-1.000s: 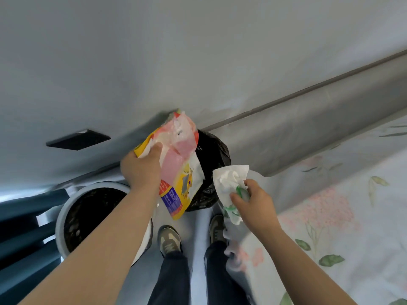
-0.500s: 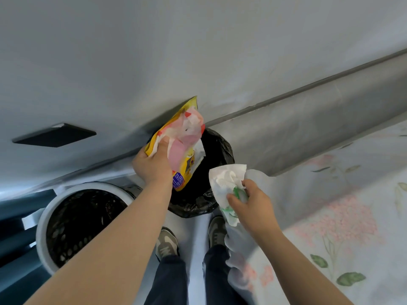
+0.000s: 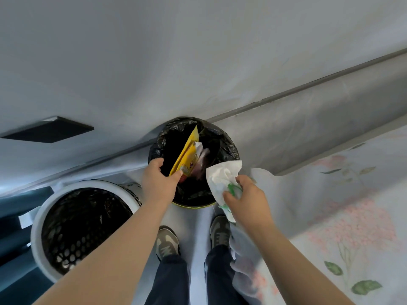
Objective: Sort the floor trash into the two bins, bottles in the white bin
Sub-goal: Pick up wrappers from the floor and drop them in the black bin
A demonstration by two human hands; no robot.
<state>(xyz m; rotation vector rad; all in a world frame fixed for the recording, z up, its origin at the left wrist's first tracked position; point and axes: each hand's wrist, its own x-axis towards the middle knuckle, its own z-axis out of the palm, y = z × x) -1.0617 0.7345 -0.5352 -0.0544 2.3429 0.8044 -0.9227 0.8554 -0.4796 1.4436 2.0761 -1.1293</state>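
From my feed, the left hand [image 3: 159,181] is over the near-left rim of the black bin [image 3: 229,150], which stands against the wall. Its grip is apart: the thumb tip touches the lower corner of a yellow wrapper [image 3: 187,155], and the fingers sit off to the rim side with a dark gap between them and the wrapper. The wrapper stands on edge inside the bin's black bag, its upper tip near the far rim, with pale pink and white scraps just beside it. The right hand [image 3: 244,199] has its grip clamped on a crumpled white tissue [image 3: 222,177] with green print, held above the bin's near-right rim. The white bin [image 3: 39,227], with a black mesh inside, stands just left of the black one. Below, I see two shoes [image 3: 166,243] on the floor, and a floral sheet [image 3: 352,216] on the right.
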